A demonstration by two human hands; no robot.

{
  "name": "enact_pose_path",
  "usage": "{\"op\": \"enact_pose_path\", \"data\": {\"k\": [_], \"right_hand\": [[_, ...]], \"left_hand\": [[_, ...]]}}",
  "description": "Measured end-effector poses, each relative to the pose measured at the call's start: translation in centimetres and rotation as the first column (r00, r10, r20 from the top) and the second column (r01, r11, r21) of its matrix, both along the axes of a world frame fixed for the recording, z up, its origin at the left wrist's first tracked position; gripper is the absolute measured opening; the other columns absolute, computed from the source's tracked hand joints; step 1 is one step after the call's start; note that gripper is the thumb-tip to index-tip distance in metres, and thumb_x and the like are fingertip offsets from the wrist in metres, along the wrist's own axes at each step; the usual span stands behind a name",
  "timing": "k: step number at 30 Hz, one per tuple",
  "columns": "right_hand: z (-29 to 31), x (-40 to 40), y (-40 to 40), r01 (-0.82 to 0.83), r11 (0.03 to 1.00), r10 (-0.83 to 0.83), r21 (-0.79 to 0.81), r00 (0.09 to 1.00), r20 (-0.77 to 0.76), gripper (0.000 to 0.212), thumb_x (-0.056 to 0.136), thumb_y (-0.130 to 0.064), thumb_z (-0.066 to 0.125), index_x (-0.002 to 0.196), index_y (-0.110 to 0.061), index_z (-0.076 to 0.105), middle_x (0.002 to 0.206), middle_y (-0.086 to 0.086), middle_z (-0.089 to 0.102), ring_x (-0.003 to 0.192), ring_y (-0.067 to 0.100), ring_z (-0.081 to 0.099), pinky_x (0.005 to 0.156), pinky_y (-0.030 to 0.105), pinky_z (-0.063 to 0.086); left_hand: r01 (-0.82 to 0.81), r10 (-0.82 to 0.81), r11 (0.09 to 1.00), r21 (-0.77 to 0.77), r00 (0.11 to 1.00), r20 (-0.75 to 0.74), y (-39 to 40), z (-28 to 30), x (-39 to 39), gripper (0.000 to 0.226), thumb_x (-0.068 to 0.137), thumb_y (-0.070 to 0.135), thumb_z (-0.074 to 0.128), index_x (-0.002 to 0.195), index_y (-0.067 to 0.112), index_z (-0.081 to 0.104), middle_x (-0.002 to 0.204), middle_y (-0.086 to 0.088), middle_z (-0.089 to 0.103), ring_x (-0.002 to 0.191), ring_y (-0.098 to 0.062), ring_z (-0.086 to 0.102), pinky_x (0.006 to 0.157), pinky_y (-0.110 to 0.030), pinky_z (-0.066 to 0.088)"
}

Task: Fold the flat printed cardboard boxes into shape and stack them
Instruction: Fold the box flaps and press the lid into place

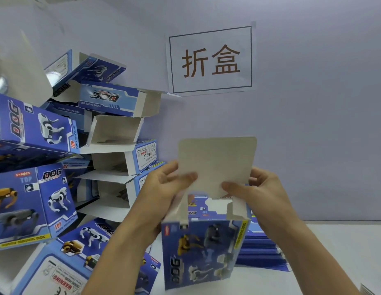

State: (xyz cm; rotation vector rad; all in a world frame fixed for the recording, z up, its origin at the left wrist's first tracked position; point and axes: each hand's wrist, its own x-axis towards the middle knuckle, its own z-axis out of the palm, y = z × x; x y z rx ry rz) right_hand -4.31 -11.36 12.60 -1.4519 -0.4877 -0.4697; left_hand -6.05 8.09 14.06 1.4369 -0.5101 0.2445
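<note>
Across the left half of the frame a loose heap of folded boxes (64, 158) leaned against the wall (313, 124), blue printed, open ends facing right, some tilted. Upper centre of the frame, a paper sign (211, 59) was stuck on the wall. Lower right, a stack of flat boxes (264, 250) lay on the white table (345, 252), behind the right forearm.

Lower centre of the frame, the box in work (201, 250) stood upright on the table, long axis vertical, open end up. Its big lid flap (217, 162) stuck straight up above the opening, plain grey side toward the camera. Two small side flaps, left (178, 209) and right (238, 208), were still upright at the rim.

Left hand (164, 184) pinched the flap's lower left edge, thumb in front, other fingers behind and hidden. Right hand (255, 188) pinched the lower right, thumb on the front face, fingers curled behind. Both hands equally near, flap directly between them.

Likely next: side flaps in first, then lid flap tipped down over the opening. The upright side flaps stood in the way of the tuck. Heap close on the left, could get knocked.
</note>
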Motion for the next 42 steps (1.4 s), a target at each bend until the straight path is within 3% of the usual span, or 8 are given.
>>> {"op": "enact_pose_path", "data": {"k": [6,13,19,25,33,36,39,42], "right_hand": [[0.1,0.5,-1.0,0.059,0.978,-0.045,0.199,0.996,-0.076,0.030,0.082,0.007,0.071,0.094,-0.020,0.073,0.084,0.004,0.078,0.072,0.024,0.073,0.063,0.034,0.059],[-0.2,0.8,-0.3,-0.031,0.920,0.059,0.390,0.996,-0.060,0.025,0.090,-0.017,0.065,0.113,-0.022,0.057,0.091,0.002,0.076,0.074,0.017,0.070,0.065,0.037,0.054],[-1.3,0.2,0.6,0.001,0.972,-0.025,0.237,0.995,0.095,0.013,0.084,-0.040,0.059,0.095,-0.034,0.061,0.108,0.006,0.067,0.097,0.042,0.058,0.089,0.060,0.045],[-2.1,0.8,1.2,0.125,0.979,-0.134,0.163,0.990,0.044,0.042,0.102,-0.038,0.049,0.071,-0.020,0.072,0.080,0.002,0.068,0.072,0.015,0.061,0.059,0.023,0.052],[-2.0,1.4,1.2,0.082,0.967,-0.070,0.241,0.996,-0.058,0.044,0.099,-0.009,0.048,0.130,-0.040,0.054,0.102,-0.017,0.070,0.091,0.023,0.065,0.078,0.048,0.057],[-1.8,1.3,1.2,0.025,0.978,-0.021,0.209,1.000,-0.024,0.028,0.095,-0.010,0.048,0.107,-0.030,0.064,0.094,-0.004,0.071,0.077,0.027,0.064,0.070,0.043,0.055],[-1.9,1.2,1.2,0.106,0.971,-0.104,0.215,0.994,-0.023,0.028,0.096,-0.013,0.048,0.079,-0.028,0.063,0.069,-0.006,0.057,0.066,0.027,0.045,0.063,0.040,0.043],[-1.9,1.0,1.1,0.046,0.956,-0.052,0.291,0.999,0.010,0.028,0.093,-0.023,0.047,0.078,-0.025,0.070,0.082,0.002,0.071,0.077,0.032,0.062,0.067,0.038,0.048]], "left_hand": [[0.296,-0.299,0.953,-0.061,0.953,-0.049,0.5,-0.9,0.4,0.049,0.074,0.033,0.066,0.122,0.040,0.066,0.125,-0.010,0.069,0.115,-0.030,0.066,0.094,-0.049,0.054],[0.032,-0.022,0.994,-0.103,0.995,0.097,-1.6,-2.1,1.5,0.036,0.082,0.032,0.050,0.113,0.049,0.059,0.107,-0.015,0.074,0.086,-0.031,0.073,0.072,-0.040,0.060],[-0.114,0.125,0.990,-0.079,0.980,0.154,-2.7,-2.0,1.3,0.024,0.088,0.031,0.043,0.106,0.040,0.055,0.106,-0.012,0.071,0.085,-0.023,0.074,0.076,-0.041,0.059],[-0.253,0.271,0.956,-0.148,0.955,0.123,-3.7,-2.0,0.5,0.016,0.082,0.032,0.049,0.073,0.020,0.053,0.078,-0.024,0.051,0.070,-0.028,0.053,0.069,-0.041,0.039],[-0.196,0.209,0.965,-0.173,0.976,0.063,-3.1,-2.6,1.9,0.035,0.101,0.016,0.040,0.112,0.046,0.055,0.074,0.004,0.065,0.063,-0.011,0.068,0.058,-0.031,0.057],[-0.209,0.228,0.963,-0.171,0.969,0.100,-3.2,-2.5,1.9,0.033,0.103,0.019,0.039,0.108,0.045,0.059,0.071,0.027,0.068,0.068,-0.003,0.070,0.056,-0.018,0.056],[-0.247,0.274,0.950,-0.193,0.954,0.126,-3.3,-2.2,1.7,0.037,0.104,0.019,0.038,0.083,0.026,0.068,0.081,0.012,0.073,0.080,-0.014,0.070,0.062,-0.019,0.055],[-0.264,0.289,0.933,-0.244,0.954,0.074,-3.2,-2.4,1.6,0.044,0.105,0.020,0.036,0.077,0.024,0.069,0.089,-0.004,0.074,0.080,-0.020,0.073,0.057,-0.028,0.057]]}}
